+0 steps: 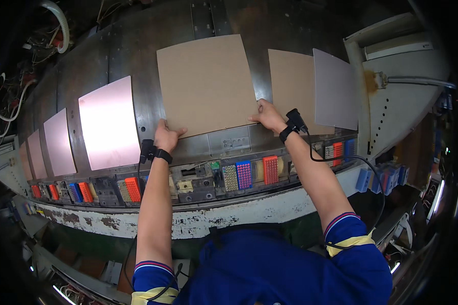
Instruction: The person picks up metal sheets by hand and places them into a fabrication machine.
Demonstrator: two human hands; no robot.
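Observation:
A large brown, flat board (206, 84) lies on the dark metal machine table (147, 86) in front of me. My left hand (169, 137) has hold of its near left corner, thumb over the near edge and a finger along the side. At the near right corner my right hand (267, 117) grips the same board, its thumb pointing inward. To the right, another brown board (292, 91) sits partly under or beside a greyish-pink sheet (336, 91). On the left lie a shiny pinkish sheet (109, 124) and a narrower-looking pink sheet (60, 145). Fingertips under the board are hidden.
Along the table's front edge run racks of small pins, among them an orange block (270, 170) and a blue block (244, 174). Below is a worn white rail (203, 221). A pale machine frame (399, 96) stands at the right; white hoses (61, 25) hang at the far left.

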